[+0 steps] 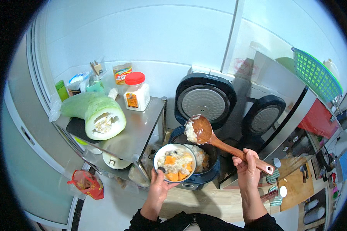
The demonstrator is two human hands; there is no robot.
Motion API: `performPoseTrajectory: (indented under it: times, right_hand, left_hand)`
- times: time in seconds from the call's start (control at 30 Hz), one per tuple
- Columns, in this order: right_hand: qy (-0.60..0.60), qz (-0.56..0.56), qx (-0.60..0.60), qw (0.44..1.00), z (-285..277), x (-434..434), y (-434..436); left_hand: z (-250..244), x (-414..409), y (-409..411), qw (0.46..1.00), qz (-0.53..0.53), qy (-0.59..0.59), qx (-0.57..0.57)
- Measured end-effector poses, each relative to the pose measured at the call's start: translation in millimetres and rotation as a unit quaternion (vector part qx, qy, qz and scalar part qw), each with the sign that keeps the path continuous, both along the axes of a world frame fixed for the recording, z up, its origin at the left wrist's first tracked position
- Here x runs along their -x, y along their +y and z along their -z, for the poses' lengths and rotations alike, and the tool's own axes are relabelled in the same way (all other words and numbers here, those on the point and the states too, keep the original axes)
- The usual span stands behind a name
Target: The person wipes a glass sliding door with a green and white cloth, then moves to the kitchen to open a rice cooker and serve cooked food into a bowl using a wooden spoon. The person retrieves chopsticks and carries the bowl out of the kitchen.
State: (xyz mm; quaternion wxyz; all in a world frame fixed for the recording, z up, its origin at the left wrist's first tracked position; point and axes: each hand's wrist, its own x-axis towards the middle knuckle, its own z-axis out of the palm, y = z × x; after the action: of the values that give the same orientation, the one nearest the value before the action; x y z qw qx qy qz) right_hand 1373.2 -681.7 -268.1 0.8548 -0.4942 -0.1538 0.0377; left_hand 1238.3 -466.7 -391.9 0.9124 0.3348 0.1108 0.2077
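Observation:
My left hand (159,186) grips the near rim of a white bowl (156,157), thumb on top. Rice porridge (173,163) with orange chunks, perhaps pumpkin, and dark pieces fills the bowl. In my right hand (248,170) is the handle of a wooden ladle (204,130), raised over the cooker's far side with sticky white rice on its edge. Under both stands a dark rice cooker (212,173), lid (205,101) tipped up against the wall. More porridge (201,158) shows inside its pot, partly hidden by the bowl.
Left, a steel shelf (144,124) carries a cut winter melon (92,112) and a red-lidded jar (137,92). A red bag (88,184) sits on the floor. Beside the cooker on the right is a glossy cabinet (277,144), with a green basket (316,73) above and a wooden board (300,184) beyond.

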Motion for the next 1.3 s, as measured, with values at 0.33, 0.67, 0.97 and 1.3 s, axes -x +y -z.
performPoseTrajectory:
  times: [0.33, 0.67, 0.97, 1.3]
  right_hand:
    - [-0.403, -0.018, 0.353, 0.844, 105, -84, 34]
    - [-0.56, -0.095, 0.594, 0.569, 150, -111, 73]
    - [-0.087, -0.144, 0.329, 0.929, 165, -106, 113]
    - [0.079, -0.07, 0.228, 0.968, 124, -92, 83]
  left_hand:
    - [7, 31, 1, 0.998, -0.047, 0.035, -0.024]
    - [12, 55, -7, 0.994, -0.086, 0.066, -0.016]
    - [26, 61, -10, 0.992, -0.106, 0.066, -0.008]
    - [29, 65, -5, 0.996, -0.068, 0.028, 0.04]
